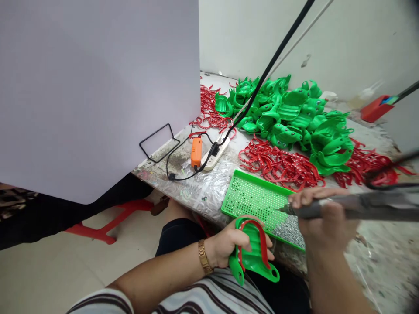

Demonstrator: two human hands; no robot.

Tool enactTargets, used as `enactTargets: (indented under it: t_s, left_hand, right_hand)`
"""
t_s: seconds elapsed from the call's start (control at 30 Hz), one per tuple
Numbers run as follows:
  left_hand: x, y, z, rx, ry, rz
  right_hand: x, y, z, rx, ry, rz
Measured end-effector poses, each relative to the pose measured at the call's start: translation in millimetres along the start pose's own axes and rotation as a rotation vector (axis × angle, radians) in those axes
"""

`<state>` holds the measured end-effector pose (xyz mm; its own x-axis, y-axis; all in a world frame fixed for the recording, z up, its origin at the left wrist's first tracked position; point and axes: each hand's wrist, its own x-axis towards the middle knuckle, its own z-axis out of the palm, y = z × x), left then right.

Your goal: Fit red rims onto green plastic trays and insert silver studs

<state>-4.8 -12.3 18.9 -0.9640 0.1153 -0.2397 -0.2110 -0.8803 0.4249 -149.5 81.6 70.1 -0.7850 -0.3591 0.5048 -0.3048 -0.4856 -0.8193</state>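
**Gripping a green plastic piece [253, 264] and a corded electric screwdriver [376, 207] over a screw tray**

The left hand [231, 244] is closed around the green plastic piece, its fingers curled over the edge and holding it low near the lap. A red strip [262, 244] lies in a curve along the piece, so on this one the two parts are together; whether it is fastened cannot be told. The right hand [327, 213] pinches the grey screwdriver, its tip just above the lower right of a green perforated tray [252, 196]. Loose silver screws [290, 231] are heaped in that corner, while the rest of the tray shows rows of small dots, too small to tell as holes or screws.

Farther out, across the speckled worktop [193, 185], a large heap of green pieces [284, 115] fills the upper middle of the frame. Tangled red strips [278, 165] lie in front of it and to both sides, mostly apart from the green, so plenty of parts remain loose. A white power strip [214, 152] with an orange adapter [196, 151] sits to the left.
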Motion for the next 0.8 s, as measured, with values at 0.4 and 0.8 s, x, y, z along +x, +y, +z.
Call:
enactTargets:
  t_s: [0.4, 0.8]
  left_hand:
    - [-3.0, 11.3, 0.0, -0.073, -0.08, 0.049]
    - [-4.2, 13.2, -3.0, -0.088, -0.07, 0.072]
  right_hand:
    - [-9.4, 55.1, -8.4, -0.328, 0.072, 0.08]
    - [-9.4, 59.6, -7.7, -0.421, 0.122, 0.083]
